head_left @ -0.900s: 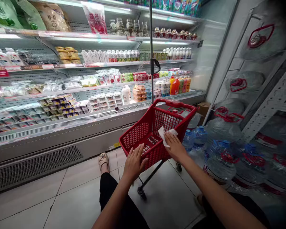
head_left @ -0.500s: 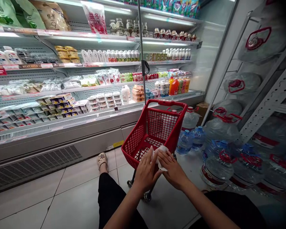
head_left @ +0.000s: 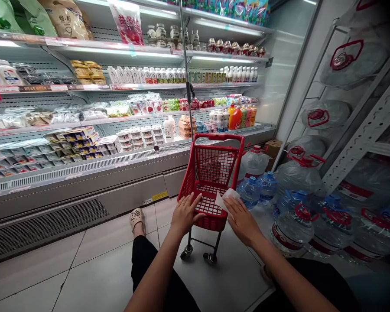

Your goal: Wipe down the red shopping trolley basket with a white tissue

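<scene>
A small red plastic shopping cart (head_left: pixel 218 161) with lattice sides stands before me on dark legs with casters. My left hand (head_left: pixel 186 214) is open at the near left corner of its basket, fingers spread and thumb reaching over the front. Whether it grips the rim I cannot tell. At the near right side of the basket, my right hand (head_left: pixel 242 220) holds a crumpled white tissue (head_left: pixel 226 197) under its fingers. The tissue lies against the cart's right rim, and part of that rim is hidden by it.
A refrigerated display case (head_left: pixel 126 177) with dairy goods runs along the far left side. Large water bottles (head_left: pixel 290 229) crowd the floor at right, beside a white metal rack (head_left: pixel 360 130). My outstretched leg and beige clog (head_left: pixel 137 220) are left of the cart.
The cart has swung round so that its near end faces me more squarely. My hands, close together before, have moved apart to its two sides; the tissue went with my right hand.
</scene>
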`<state>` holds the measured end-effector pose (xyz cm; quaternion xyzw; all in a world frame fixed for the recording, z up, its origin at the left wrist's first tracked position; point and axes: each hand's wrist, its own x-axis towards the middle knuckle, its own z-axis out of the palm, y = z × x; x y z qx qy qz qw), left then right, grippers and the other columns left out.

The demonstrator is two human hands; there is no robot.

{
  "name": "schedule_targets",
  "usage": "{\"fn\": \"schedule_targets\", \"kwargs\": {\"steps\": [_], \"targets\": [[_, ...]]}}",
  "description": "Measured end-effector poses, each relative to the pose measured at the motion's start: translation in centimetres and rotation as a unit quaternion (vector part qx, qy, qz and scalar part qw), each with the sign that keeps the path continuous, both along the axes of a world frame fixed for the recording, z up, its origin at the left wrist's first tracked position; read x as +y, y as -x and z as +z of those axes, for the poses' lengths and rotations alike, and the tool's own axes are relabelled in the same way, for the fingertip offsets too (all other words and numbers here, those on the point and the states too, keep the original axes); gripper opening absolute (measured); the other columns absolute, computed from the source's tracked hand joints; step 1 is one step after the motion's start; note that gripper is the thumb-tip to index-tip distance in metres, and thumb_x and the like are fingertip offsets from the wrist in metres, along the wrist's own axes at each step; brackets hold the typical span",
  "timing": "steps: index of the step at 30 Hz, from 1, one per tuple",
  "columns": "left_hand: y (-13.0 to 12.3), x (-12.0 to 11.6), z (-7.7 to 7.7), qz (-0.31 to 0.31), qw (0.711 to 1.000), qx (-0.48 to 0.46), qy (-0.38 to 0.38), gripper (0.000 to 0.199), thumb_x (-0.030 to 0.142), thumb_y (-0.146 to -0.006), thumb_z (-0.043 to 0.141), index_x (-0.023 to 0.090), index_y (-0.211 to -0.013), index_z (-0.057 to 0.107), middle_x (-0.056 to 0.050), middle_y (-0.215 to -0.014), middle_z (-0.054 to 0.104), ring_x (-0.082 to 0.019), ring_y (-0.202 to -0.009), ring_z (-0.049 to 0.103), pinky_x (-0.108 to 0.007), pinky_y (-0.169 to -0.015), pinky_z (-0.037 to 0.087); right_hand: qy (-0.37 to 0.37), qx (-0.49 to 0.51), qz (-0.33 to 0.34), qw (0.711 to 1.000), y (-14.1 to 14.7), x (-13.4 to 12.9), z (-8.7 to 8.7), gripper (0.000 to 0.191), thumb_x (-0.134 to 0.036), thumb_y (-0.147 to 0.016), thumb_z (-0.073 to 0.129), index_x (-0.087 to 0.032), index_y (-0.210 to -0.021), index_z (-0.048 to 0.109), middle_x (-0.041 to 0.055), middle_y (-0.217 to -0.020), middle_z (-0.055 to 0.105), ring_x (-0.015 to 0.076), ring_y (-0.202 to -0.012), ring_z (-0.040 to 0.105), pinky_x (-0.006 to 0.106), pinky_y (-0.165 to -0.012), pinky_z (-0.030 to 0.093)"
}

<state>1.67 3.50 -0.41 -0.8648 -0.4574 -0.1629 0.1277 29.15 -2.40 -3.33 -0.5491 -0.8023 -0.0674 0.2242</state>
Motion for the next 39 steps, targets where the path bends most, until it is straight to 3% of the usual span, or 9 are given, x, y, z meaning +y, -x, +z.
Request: {"fn": "schedule_targets", "kwargs": {"steps": [7, 12, 17, 19, 23, 27, 33, 35, 39], "targets": [[-5.8, -2.7, -0.9, 0.072, 0.997, -0.026, -0.024, 0.080, 0.059, -0.098, 0.058, 0.028, -0.165, 0.026, -0.019, -0.150, 0.057, -0.036, -0.134, 0.059, -0.053, -0.110, 0.047, -0.055, 0.043, -0.034, 0.997, 3.5, -4.1, -1.2, 0.079, -0.020, -0.099, 0.037, -0.025, -0.168, -0.001, 0.0037, -0.170, 0.032, 0.0208, -0.158, 0.025, 0.047, -0.128, 0.029], [-9.6, -6.7, -0.5, 0.031, 0.997, -0.063, -0.018, 0.087, 0.033, -0.100, 0.058, 0.029, -0.168, 0.005, -0.017, -0.166, 0.037, -0.033, -0.138, 0.056, -0.051, -0.111, 0.047, -0.030, 0.072, -0.038, 0.996, 3.0, -5.1, -0.5, 0.079, -0.020, -0.099, 0.037, -0.026, -0.168, -0.002, 0.0036, -0.170, 0.031, 0.0202, -0.157, 0.026, 0.048, -0.127, 0.031], [-7.3, -6.3, 1.4, -0.119, 0.992, -0.030, 0.009, 0.087, 0.043, -0.102, 0.055, 0.026, -0.168, 0.002, -0.007, -0.174, 0.018, -0.025, -0.153, 0.037, -0.042, -0.124, 0.034, -0.025, 0.094, -0.039, 0.995, 1.2, -6.2, -0.6, 0.077, -0.017, -0.099, 0.035, -0.028, -0.168, 0.003, 0.0030, -0.171, 0.029, 0.0222, -0.157, 0.025, 0.052, -0.129, 0.026], [-5.6, -4.9, 1.9, -0.125, 0.992, -0.016, 0.003, 0.091, 0.059, -0.100, 0.054, 0.026, -0.168, 0.004, -0.006, -0.173, 0.023, -0.025, -0.157, 0.027, -0.047, -0.130, 0.021, -0.036, 0.113, -0.049, 0.992, 0.3, -6.4, -0.9, 0.075, -0.018, -0.100, 0.034, -0.029, -0.168, 0.004, 0.0040, -0.170, 0.031, 0.0242, -0.157, 0.027, 0.055, -0.129, 0.026], [-4.5, -3.2, 1.3, -0.133, 0.991, -0.024, 0.014, 0.106, 0.084, -0.088, 0.049, 0.026, -0.168, 0.011, -0.006, -0.171, 0.029, -0.027, -0.157, 0.029, -0.047, -0.131, 0.018, -0.055, 0.133, -0.068, 0.987, -0.3, -6.8, -1.6, 0.073, -0.021, -0.101, 0.034, -0.030, -0.168, 0.006, 0.0072, -0.167, 0.036, 0.0285, -0.155, 0.030, 0.060, -0.127, 0.027], [-6.3, -4.0, -0.3, -0.100, 0.993, -0.058, -0.004, 0.108, 0.077, -0.090, 0.055, 0.019, -0.168, 0.007, -0.009, -0.168, 0.036, -0.028, -0.152, 0.037, -0.047, -0.131, 0.019, -0.062, 0.125, -0.048, 0.989, 2.4, -7.1, -2.6, 0.075, -0.021, -0.099, 0.037, -0.028, -0.168, 0.008, 0.0098, -0.162, 0.043, 0.0306, -0.153, 0.035, 0.060, -0.124, 0.034], [-9.8, -6.8, -2.0, -0.036, 0.996, -0.057, -0.055, 0.078, 0.018, -0.101, 0.038, 0.014, -0.167, -0.003, -0.007, -0.170, 0.030, -0.021, -0.153, 0.035, -0.042, -0.130, 0.019, -0.065, 0.098, -0.052, 0.992, 5.4, -7.5, -3.3, 0.080, -0.029, -0.100, 0.041, -0.022, -0.168, 0.000, 0.0130, -0.164, 0.039, 0.0366, -0.154, 0.030, 0.059, -0.117, 0.044], [-10.2, -7.4, -1.9, -0.046, 0.996, -0.059, -0.048, 0.081, 0.023, -0.100, 0.042, 0.013, -0.167, -0.003, -0.008, -0.172, 0.023, -0.021, -0.156, 0.030, -0.043, -0.131, 0.018, -0.058, 0.093, -0.051, 0.993, 4.5, -7.8, -2.9, 0.078, -0.027, -0.099, 0.039, -0.024, -0.168, 0.001, 0.0110, -0.164, 0.040, 0.0349, -0.154, 0.031, 0.059, -0.118, 0.043], [-8.3, -5.8, -0.1, -0.123, 0.992, -0.033, -0.014, 0.100, 0.060, -0.095, 0.056, 0.017, -0.168, 0.003, -0.008, -0.174, 0.014, -0.025, -0.160, 0.020, -0.043, -0.131, 0.019, -0.063, 0.081, -0.038, 0.994, 0.7, -8.3, -1.8, 0.074, -0.024, -0.099, 0.037, -0.027, -0.168, 0.011, 0.0062, -0.160, 0.047, 0.0275, -0.150, 0.041, 0.056, -0.125, 0.032]]}}
